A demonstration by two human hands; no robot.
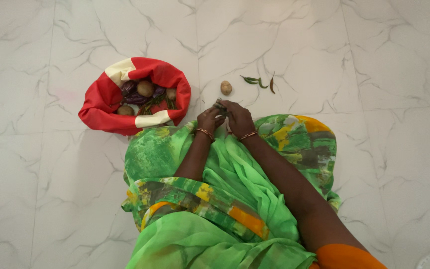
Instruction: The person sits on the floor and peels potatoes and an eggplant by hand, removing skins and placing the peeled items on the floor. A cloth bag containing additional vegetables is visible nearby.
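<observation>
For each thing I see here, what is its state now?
Red and cream cloth bag: open, rim rolled down, vegetables inside.
Potato: loose on the floor, untouched.
Green chillies: lying on the floor, apart from the hands.
Left hand: closed on a small green item.
Right hand: fingers pinching the same item.

The floor (374, 164) fills the whole view: large glossy white marble-look tiles with thin grey veins, split by fine straight grout lines (195, 60). Soft, even light falls across them, without hard shadows.
</observation>
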